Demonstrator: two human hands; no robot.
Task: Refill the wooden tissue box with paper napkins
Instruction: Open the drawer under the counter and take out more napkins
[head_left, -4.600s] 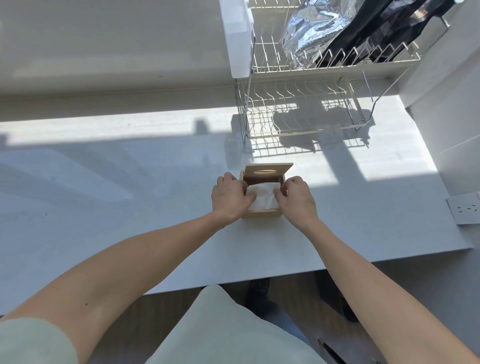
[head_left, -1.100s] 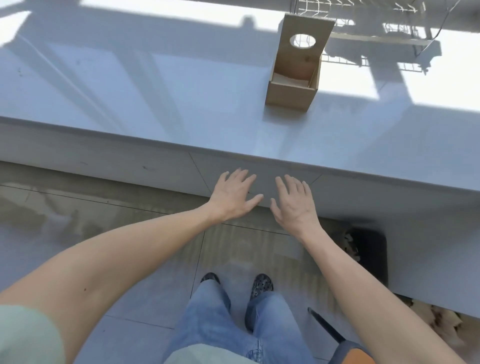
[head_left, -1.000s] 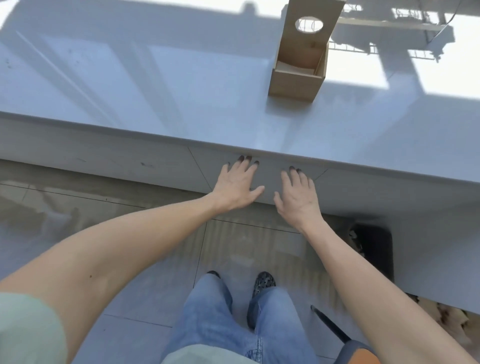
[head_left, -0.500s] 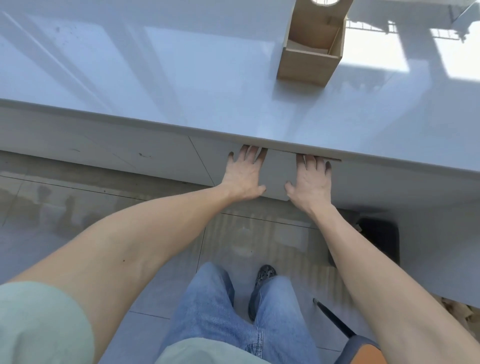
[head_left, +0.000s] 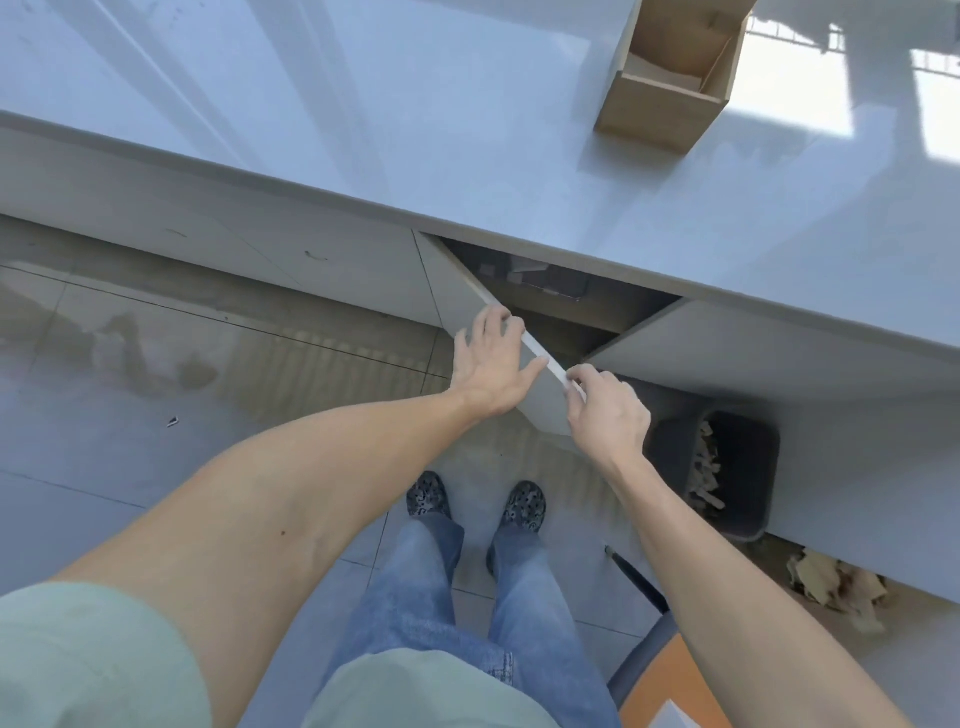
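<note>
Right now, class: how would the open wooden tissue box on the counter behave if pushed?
The open wooden tissue box looks stiff, built of flat panels. Probably light: little shows inside. Its flat base on the glossy white counter suggests sliding, not rolling.

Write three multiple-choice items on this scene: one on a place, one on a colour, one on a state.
1. Where is the wooden box?
A) on the counter
B) on a stool
C) on a shelf

2. What colour are the trousers?
A) red
B) blue
C) black

3. How is the cabinet door?
A) shut
B) taken off
C) swung open

Answers:
1 A, the box stands on the counter top.
2 B, both legs show blue denim.
3 C, the left hand and right hand grip its top edge, and the dark inside of the cabinet shows.
</note>
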